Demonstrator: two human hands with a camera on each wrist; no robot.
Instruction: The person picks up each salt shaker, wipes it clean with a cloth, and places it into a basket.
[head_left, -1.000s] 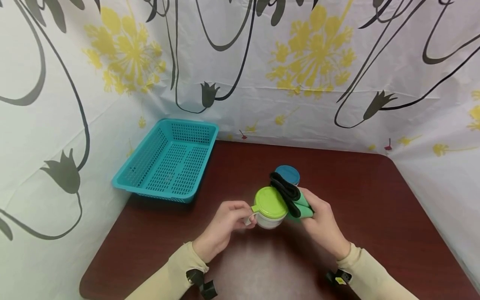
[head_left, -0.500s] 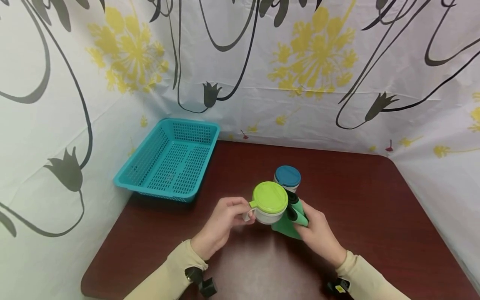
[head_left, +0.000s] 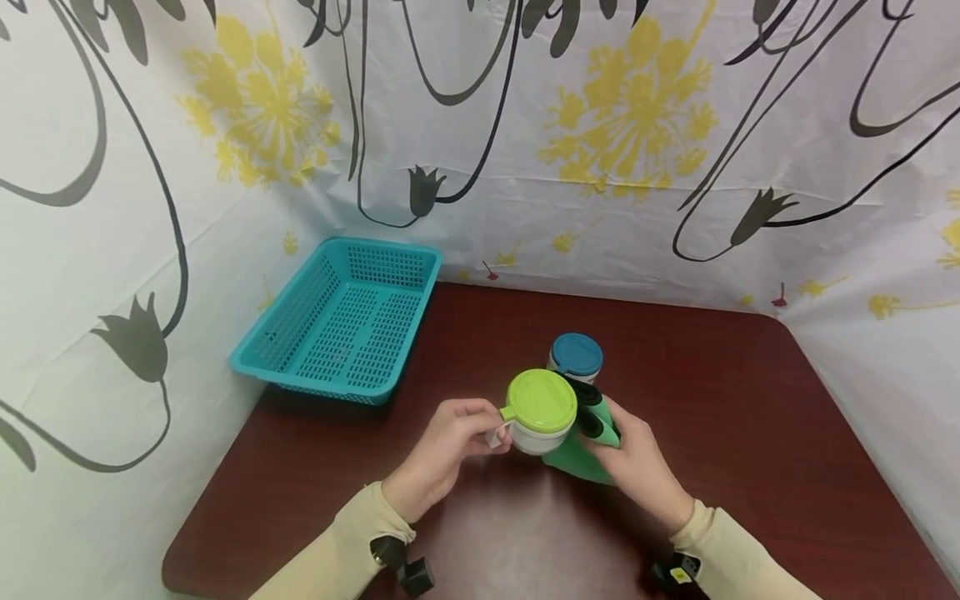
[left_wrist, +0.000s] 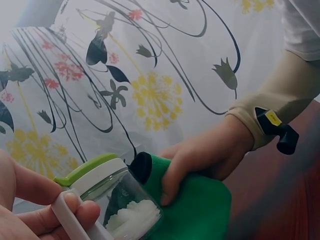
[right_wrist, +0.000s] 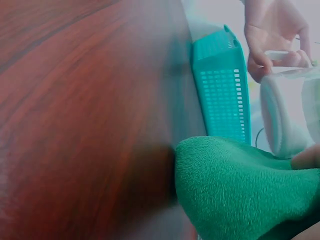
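A jar (head_left: 540, 412) with a lime-green lid sits just right of and below the centre of the head frame, held up off the surface (head_left: 712, 383). The lid is round and flat on top, with a small tab at the left, and a white collar runs beneath it. In the left wrist view, at the lower left, the body is clear and holds a lumpy white substance (left_wrist: 132, 220); a white handle (left_wrist: 74, 214) stands out from the side.

The left hand (head_left: 450, 450) has its fingers bent and pinches this handle between thumb and fingers, well short of a full fist. The right hand (head_left: 637, 462), right of the jar in the head frame, grasps a folded cloth (head_left: 577, 461), its fingers curled round it. The cloth is green with black parts showing at the folds, and the right wrist view shows a soft, towel-like nap. Its folds lie right beside the jar, seemingly against its side.

A second jar (head_left: 576, 354) with a blue lid stands just behind, partly hidden by the cloth and the green-lidded jar. A turquoise basket (head_left: 356, 325) with slotted walls lies left of centre, near a patterned sheet (head_left: 465, 133) that fills the upper frame.
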